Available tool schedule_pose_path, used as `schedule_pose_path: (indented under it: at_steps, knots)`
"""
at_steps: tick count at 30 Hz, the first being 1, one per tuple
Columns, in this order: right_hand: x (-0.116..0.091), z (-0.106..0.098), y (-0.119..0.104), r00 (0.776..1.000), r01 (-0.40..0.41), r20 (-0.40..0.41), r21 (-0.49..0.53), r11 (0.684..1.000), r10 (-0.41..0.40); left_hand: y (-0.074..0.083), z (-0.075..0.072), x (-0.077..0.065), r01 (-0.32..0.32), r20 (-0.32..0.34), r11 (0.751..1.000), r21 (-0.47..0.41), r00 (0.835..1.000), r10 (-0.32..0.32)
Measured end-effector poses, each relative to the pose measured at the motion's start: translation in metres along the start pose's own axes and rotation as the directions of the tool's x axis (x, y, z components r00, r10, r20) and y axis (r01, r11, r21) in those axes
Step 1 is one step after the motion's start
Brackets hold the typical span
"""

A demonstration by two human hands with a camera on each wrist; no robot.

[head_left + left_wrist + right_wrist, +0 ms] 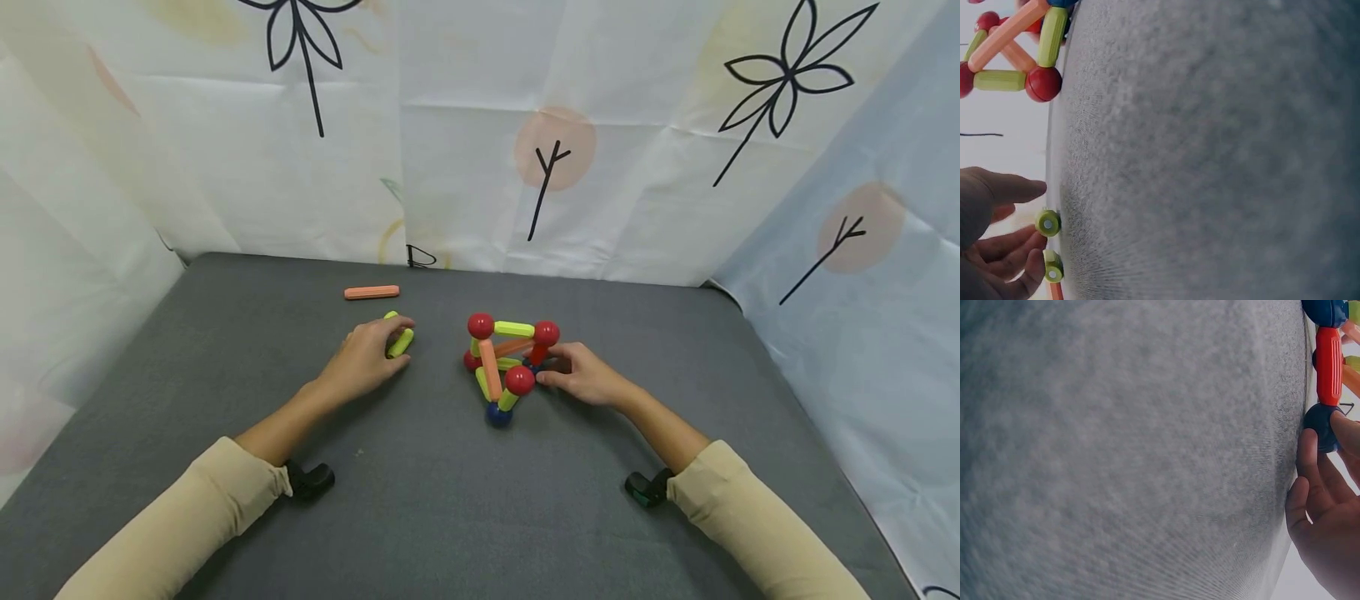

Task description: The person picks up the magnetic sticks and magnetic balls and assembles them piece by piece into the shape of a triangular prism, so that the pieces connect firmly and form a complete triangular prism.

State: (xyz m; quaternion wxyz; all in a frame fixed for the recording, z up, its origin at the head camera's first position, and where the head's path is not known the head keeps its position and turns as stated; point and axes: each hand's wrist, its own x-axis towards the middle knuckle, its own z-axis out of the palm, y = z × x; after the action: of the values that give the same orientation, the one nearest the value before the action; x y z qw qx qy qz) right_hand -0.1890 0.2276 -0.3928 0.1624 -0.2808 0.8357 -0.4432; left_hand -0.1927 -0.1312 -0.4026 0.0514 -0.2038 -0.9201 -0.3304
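Note:
My left hand (363, 354) reaches over two yellow-green magnetic rods on the table, thumb and fingers apart. In the left wrist view, the nearer rod (1048, 223) lies between the thumb and the fingers, and fingertips touch it. The other rod (1053, 267) is beside the little finger. Right of centre stands a frame of balls and rods, with red balls (481, 326), a front dark blue ball (498, 415), yellow-green rods and orange rods (490, 370). My right hand (588, 377) pinches a dark blue ball (1322, 427) at its right corner; a red rod (1329, 365) joins this ball.
A loose orange rod (372, 292) lies farther back, behind the left hand. The dark grey table (465, 517) meets hanging white cloth (465, 183) with plant drawings at the back and sides. Black wrist devices (311, 481) sit at both cuffs.

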Motion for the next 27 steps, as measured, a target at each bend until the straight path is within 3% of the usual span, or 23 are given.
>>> schedule_pose_path:
  at_steps: [7, 9, 12, 14, 18, 19, 21, 24, 27]
  knots:
    - [0.0, 0.0, 0.0, 1.0, 0.0, 0.0, -0.009, 1.0, 0.0, 0.001, -0.001, 0.006, 0.088, 0.035, 0.995, 0.057, 0.995, -0.09]
    - [0.0, 0.001, 0.0, 1.0, -0.001, 0.0, -0.004, 1.0, 0.001, 0.001, -0.002, 0.007, 0.114, 0.051, 0.993, 0.007, 0.992, -0.114]
    - [0.0, 0.001, 0.0, 1.0, 0.0, -0.001, 0.001, 1.0, 0.0, 0.008, -0.004, 0.006, 0.162, 0.101, 0.969, -0.188, 0.984, -0.145]
    - [0.0, 0.0, 0.0, 1.0, 0.001, -0.001, -0.003, 1.0, -0.001, 0.014, -0.003, 0.005, 0.197, 0.143, 0.907, -0.372, 0.978, -0.153]
    - [0.0, 0.0, 0.0, 1.0, 0.003, -0.003, -0.008, 1.0, -0.003, 0.041, -0.003, 0.001, 0.273, 0.226, 0.683, -0.678, 0.961, -0.16]
    - [0.0, 0.0, 0.0, 1.0, 0.003, -0.003, -0.011, 1.0, -0.003, 0.048, -0.002, 0.0, 0.289, 0.242, 0.628, -0.722, 0.957, -0.162]
    - [0.0, 0.0, 0.0, 1.0, 0.003, -0.004, -0.012, 1.0, -0.003, 0.063, 0.001, -0.002, 0.318, 0.27, 0.544, -0.776, 0.948, -0.17]
    - [0.0, 0.001, 0.002, 1.0, 0.008, -0.003, -0.013, 1.0, -0.008, 0.08, 0.008, -0.003, 0.366, 0.306, 0.452, -0.813, 0.93, -0.202]
    - [0.001, 0.001, 0.002, 1.0, 0.009, -0.006, -0.008, 1.0, -0.009, 0.092, 0.016, -0.003, 0.398, 0.326, 0.397, -0.827, 0.915, -0.239]
